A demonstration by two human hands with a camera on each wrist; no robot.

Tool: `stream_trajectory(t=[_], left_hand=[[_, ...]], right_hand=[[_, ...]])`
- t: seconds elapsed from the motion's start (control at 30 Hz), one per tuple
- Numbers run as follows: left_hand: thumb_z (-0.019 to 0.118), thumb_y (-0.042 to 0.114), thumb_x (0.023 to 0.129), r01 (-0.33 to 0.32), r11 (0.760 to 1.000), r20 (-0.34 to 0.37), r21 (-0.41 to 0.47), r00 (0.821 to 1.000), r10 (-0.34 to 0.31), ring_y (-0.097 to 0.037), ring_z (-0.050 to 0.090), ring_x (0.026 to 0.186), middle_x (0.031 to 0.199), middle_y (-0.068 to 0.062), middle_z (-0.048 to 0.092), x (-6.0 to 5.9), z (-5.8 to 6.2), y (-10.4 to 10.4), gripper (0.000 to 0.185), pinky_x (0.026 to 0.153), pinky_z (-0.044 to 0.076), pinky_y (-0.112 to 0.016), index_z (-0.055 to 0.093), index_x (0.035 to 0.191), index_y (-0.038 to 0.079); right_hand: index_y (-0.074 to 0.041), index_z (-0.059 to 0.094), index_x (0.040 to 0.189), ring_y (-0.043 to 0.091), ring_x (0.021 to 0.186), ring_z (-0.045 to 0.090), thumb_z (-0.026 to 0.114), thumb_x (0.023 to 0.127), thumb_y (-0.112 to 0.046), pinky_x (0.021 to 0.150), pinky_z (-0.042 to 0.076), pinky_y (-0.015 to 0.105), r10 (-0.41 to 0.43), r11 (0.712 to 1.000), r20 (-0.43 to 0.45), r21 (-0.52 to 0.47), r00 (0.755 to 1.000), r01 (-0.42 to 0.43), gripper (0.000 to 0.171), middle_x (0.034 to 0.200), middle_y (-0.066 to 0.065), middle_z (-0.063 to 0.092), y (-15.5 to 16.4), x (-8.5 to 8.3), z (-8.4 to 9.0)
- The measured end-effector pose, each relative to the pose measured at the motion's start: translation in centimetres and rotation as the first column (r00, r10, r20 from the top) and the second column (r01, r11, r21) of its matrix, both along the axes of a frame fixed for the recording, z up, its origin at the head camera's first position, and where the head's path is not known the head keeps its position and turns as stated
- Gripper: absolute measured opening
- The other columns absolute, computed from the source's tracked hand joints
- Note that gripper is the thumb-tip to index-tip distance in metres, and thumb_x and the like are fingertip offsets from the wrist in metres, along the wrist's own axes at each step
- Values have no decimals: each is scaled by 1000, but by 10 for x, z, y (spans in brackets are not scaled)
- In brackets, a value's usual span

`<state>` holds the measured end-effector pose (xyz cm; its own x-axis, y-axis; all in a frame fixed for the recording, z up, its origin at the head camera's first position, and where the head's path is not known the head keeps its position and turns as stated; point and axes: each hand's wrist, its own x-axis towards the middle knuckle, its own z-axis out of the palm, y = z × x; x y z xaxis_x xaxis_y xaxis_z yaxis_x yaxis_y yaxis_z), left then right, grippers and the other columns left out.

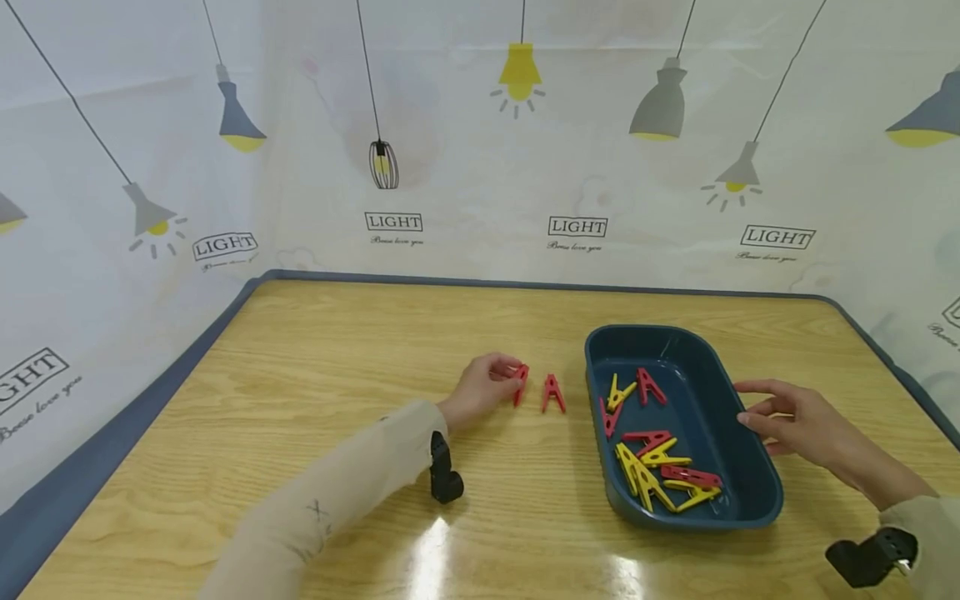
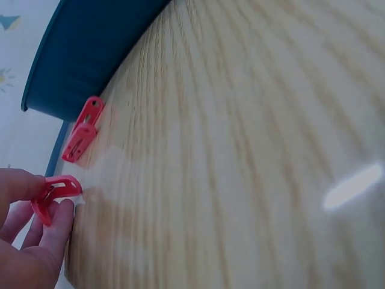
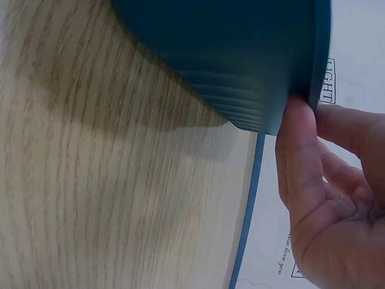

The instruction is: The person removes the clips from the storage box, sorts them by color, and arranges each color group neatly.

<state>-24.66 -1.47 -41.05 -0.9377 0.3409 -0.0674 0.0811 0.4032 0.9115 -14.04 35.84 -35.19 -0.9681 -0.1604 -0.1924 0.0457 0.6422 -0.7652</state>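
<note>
My left hand (image 1: 483, 390) pinches a red clothespin (image 1: 521, 385) between thumb and fingers, just over the wooden table. In the left wrist view this clothespin (image 2: 55, 194) sticks out past the fingertips. Another red clothespin (image 1: 553, 393) stands on the table to its right, apart from the hand. A dark blue plastic basin (image 1: 720, 450) holds several red and yellow clothespins (image 1: 645, 475), mostly toward its near and left sides. My right hand (image 1: 806, 421) grips the basin's right rim, and the right wrist view shows fingers (image 3: 299, 126) against the outer wall under the lip.
The wooden table (image 1: 337, 350) has a blue-grey edge along its back. Behind and beside it hangs a white sheet (image 1: 465, 150) printed with lamps. Black wrist cameras (image 1: 444, 473) sit on both sleeves.
</note>
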Motion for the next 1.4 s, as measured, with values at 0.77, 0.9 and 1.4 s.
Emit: stream_trajectory(t=[0.77,0.9,1.4], left_hand=[[65,15,81,-68,994,-56,-89,996,64,-12,54,72,84,-2,62,-3,-1,0,18,63,45,-24,67,96,6],[65,15,81,-62,993,-71,-99,996,55,-12,54,73,86,-3,62,-3,-1,-3,17,64,45,-24,67,95,5],[65,13,81,-13,994,-49,-104,999,8,-12,56,68,80,-3,62,-2,4,-13,15,60,47,-24,66,93,4]], right_hand=[[8,27,132,17,78,60,53,90,-25,63,52,36,3,1000,0,-7,1000,-3,59,98,19,57,0,1,1],[8,27,132,16,78,60,52,90,-25,63,52,36,7,1000,-3,-9,1000,-7,59,99,20,57,0,1,1],[8,27,132,15,77,60,52,90,-25,63,52,35,3,1000,-10,-2,1000,-3,59,98,19,57,-1,1,0]])
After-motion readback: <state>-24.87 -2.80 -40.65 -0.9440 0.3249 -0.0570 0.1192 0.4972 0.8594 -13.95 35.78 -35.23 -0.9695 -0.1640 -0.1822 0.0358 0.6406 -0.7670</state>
